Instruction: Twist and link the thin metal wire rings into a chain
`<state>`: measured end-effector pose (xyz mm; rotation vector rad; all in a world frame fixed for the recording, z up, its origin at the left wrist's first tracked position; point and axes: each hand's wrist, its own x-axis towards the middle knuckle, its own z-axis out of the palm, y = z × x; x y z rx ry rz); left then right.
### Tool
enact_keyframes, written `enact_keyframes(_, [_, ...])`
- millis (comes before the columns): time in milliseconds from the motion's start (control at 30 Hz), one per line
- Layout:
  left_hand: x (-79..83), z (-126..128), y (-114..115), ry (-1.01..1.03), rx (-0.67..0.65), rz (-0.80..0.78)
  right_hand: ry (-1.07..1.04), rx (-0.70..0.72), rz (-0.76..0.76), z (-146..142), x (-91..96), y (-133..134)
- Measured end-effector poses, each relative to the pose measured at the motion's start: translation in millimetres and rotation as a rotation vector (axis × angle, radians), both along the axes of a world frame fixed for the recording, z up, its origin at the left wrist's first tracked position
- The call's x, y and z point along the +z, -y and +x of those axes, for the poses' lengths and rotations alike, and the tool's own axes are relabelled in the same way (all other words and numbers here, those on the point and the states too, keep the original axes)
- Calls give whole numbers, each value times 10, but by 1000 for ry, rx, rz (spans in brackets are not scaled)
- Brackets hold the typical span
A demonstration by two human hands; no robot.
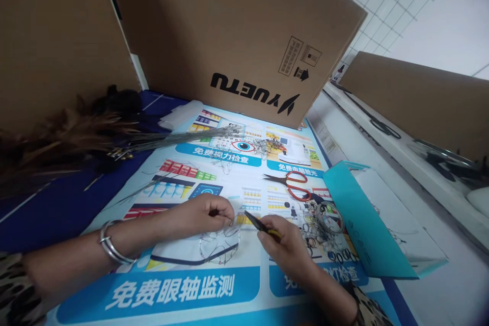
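My left hand [214, 214] is closed in a pinch near the middle of the table. From its fingertips a thin wire loop [239, 244] seems to hang, though the exact grip is too small to make out. Below it lie fine, tangled wire pieces with tiny beads [214, 250]. In my right hand [284, 244] are needle-nose pliers [255, 220] with dark jaws and yellow-and-black handles. Their tip points up and left, a short gap from my left fingers. Whether the jaws are parted is not clear.
Red-handled scissors [292, 183] lie beyond the pliers. Heaped wire rings and small parts [323, 221] sit to the right, beside an open teal box [362, 219]. A bundle of thin wires [183, 136] and brown feathers [76, 130] lie left. A large cardboard box [229, 25] stands behind.
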<state>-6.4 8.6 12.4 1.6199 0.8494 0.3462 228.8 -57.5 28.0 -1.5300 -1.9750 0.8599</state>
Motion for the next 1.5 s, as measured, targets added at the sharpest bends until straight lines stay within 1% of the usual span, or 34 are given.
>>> enact_keyframes(100, [-19,1,4,2,-18,35,16,51,72,-6,-46,32])
enact_keyframes(267, [-71,10,-2,-6,-27,43,83,150,152,-30,-89,73])
enact_keyframes(467, [-125,0,-5,-10,-53,40,138,200,319,-33,-156,77])
enact_keyframes(533, [-113,-2,-2,-13,-78,38,169,221,358,-33,-159,80])
enact_keyframes(733, [-35,11,16,-36,-102,28,282,250,389,-45,-140,90])
enact_keyframes(1000, [-36,14,22,-44,-108,45,388,282,500,-26,-172,97])
enact_keyframes(1167, [-21,23,36,-71,-96,72,415,302,467,-25,-170,91])
enact_keyframes(1333, [-43,26,39,-85,-104,115,393,312,428,-42,-137,78])
enact_keyframes(1500, [-51,21,38,-80,-109,88,366,315,430,-39,-142,69])
